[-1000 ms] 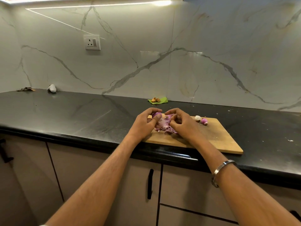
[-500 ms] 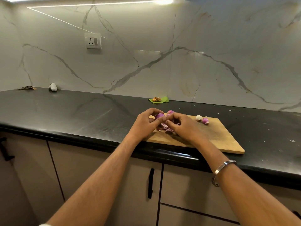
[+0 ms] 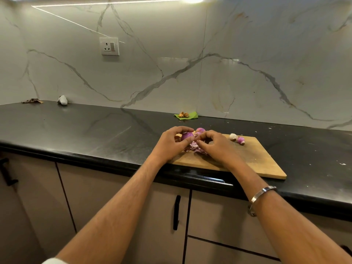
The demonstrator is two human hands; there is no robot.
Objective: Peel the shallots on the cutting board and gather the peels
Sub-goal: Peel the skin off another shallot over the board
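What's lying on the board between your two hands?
In the head view, a small heap of pink peels lies on the cutting board between the left hand and right hand.

My left hand [image 3: 169, 144] grips a purple shallot [image 3: 187, 136] over the cutting board [image 3: 253, 159]; my right hand [image 3: 215, 146] pinches its skin beside the peels [image 3: 194, 146]. Two more shallots [image 3: 237, 138] lie far right.

A: How many shallots?
B: Four: one [image 3: 186, 135] in the fingers, one [image 3: 200, 130] just behind, and a pale one [image 3: 232, 137] touching a purple one [image 3: 241, 140] further right.
A: Boards?
B: One board [image 3: 253, 159], with one heap of peels [image 3: 195, 146].
A: Hands?
B: Two, left hand [image 3: 171, 144] and right hand [image 3: 215, 146]. One bangle [image 3: 261, 195], one socket [image 3: 110, 46].
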